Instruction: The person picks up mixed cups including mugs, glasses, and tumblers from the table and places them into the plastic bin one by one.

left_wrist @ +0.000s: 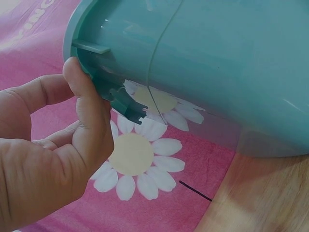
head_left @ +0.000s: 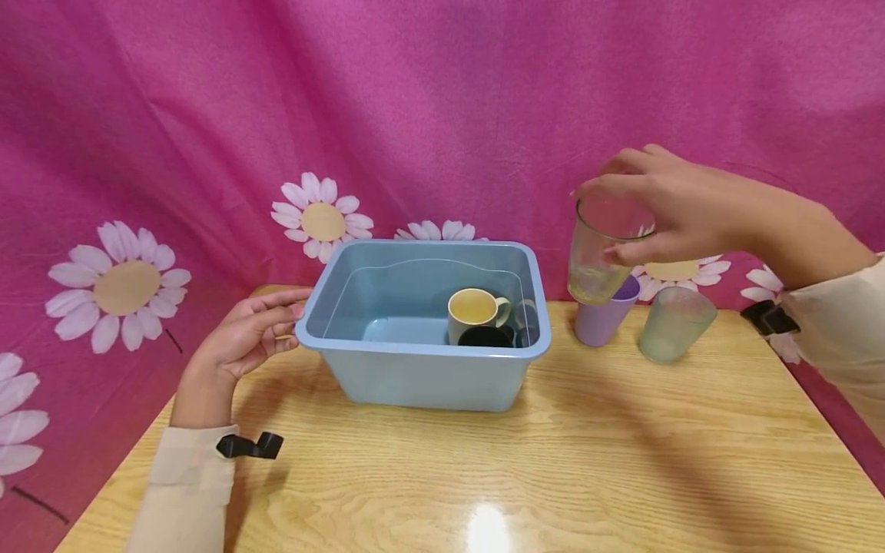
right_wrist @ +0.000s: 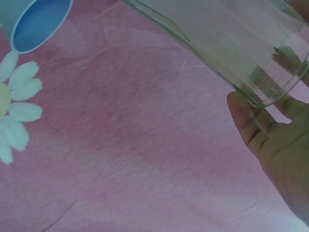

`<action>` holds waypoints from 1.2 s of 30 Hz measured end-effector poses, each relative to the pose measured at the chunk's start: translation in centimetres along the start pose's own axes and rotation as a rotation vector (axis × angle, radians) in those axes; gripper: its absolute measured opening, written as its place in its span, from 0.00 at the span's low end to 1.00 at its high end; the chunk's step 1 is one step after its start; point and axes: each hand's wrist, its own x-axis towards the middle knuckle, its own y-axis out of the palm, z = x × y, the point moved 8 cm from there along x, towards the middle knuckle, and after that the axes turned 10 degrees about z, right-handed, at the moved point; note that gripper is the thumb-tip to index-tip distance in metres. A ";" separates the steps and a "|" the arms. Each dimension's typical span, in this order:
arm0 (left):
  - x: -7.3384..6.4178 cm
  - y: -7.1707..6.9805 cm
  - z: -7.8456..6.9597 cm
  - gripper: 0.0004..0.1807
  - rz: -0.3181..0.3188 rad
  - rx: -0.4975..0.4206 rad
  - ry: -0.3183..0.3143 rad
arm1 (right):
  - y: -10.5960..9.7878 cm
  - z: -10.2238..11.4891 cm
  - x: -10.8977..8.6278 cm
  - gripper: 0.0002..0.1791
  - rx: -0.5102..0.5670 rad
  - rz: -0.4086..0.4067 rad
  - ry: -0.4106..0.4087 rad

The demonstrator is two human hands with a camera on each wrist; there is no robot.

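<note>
Plastic basin [head_left: 422, 376] beside raised drinking glass [head_left: 588, 267]

Left grip [head_left: 247, 334], loosely spread, touches the basin's rim, perhaps steadying it. Right grip [head_left: 681, 203] pinches the glass by its rim — apparently leaving the base free — near a purple cup [head_left: 596, 324].

A black item [head_left: 486, 337] at four o'clock in the bin [head_left: 422, 380] is partly hidden by its front; the purple cup [head_left: 598, 324] is overlapped by the glass [head_left: 586, 257], cropped at one o'clock in the right wrist view.
</note>
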 end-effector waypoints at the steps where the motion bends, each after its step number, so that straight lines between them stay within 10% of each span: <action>1: 0.0 0.0 0.0 0.16 0.000 0.002 0.000 | -0.1 0.1 0.2 0.37 -0.002 -0.001 -0.004; 36: 0.2 0.5 0.0 0.16 -0.008 -0.006 -0.003 | 1.4 4.5 7.2 0.34 0.058 -0.006 -0.113</action>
